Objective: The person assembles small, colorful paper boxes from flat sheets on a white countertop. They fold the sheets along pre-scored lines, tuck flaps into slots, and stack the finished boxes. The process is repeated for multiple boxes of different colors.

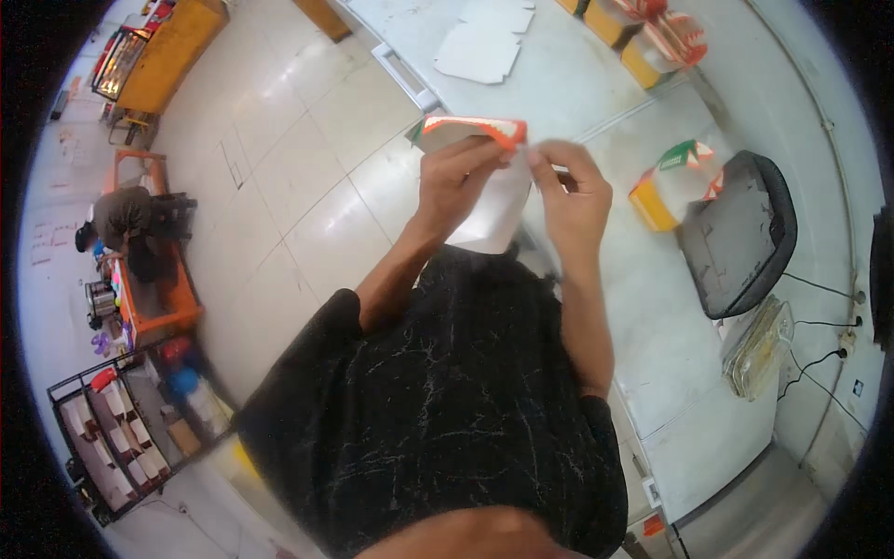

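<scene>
In front of my chest I hold a paperboard box [494, 212] with a plain white side facing me. Its top edge carries an orange-red and white pattern, with a bit of green at the left corner. My left hand [454, 177] is closed round its left side, the fingers near the patterned edge. Thumb and forefinger of my right hand [575, 191] pinch at the right upper corner of the box, slightly blurred. What lies between those fingertips is too small to make out.
A white table [643, 317] runs along my right. On it stand a yellow, white and green box [678, 186], a black-rimmed grey tray [740, 238], a plastic-wrapped stack [759, 349] and flat white cut-outs [480, 42]. More boxes [652, 47] stand farther off. Someone [130, 219] bends at an orange bench.
</scene>
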`<state>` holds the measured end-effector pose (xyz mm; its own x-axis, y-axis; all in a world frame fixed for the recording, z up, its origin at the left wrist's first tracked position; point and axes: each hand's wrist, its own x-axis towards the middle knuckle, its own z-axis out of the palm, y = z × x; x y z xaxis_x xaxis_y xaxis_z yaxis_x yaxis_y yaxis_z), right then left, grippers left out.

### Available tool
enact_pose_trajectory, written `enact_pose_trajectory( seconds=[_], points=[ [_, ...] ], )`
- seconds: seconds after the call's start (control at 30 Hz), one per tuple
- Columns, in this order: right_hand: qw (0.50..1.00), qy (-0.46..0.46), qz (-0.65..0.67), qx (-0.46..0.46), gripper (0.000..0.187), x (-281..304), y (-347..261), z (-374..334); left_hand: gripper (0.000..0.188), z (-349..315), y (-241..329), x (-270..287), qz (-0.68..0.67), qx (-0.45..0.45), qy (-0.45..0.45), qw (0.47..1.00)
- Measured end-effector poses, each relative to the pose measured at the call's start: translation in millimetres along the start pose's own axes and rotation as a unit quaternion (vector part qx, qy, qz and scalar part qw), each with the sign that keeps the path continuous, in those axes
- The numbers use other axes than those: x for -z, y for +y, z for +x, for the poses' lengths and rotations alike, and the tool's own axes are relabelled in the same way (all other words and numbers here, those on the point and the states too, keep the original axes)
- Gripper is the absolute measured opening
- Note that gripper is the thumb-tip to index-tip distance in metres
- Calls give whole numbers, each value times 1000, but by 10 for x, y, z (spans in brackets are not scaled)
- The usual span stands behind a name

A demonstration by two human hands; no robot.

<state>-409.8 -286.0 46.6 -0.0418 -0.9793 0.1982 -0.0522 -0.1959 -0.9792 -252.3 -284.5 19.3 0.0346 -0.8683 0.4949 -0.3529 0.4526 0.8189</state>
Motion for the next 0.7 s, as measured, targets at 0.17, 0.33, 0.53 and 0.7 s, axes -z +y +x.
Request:
enact_pose_trajectory(
  seconds=[0.17,0.33,0.53,0.7],
  points=[
    [999,-2,-17,33,10,-24,-90,2,13,7,62,42,49,-11,7,999],
    [998,8,-38,44,9,-56,-120,3,15,30,74,8,55,-31,26,998],
    [980,45,-104,164,11,-138,17,-10,18,-4,48,-42,-11,18,29,999],
    [967,84,-127,204,14,-233,137,-55,27,-118,103,-102,-108,130,-1,986]
  ],
)
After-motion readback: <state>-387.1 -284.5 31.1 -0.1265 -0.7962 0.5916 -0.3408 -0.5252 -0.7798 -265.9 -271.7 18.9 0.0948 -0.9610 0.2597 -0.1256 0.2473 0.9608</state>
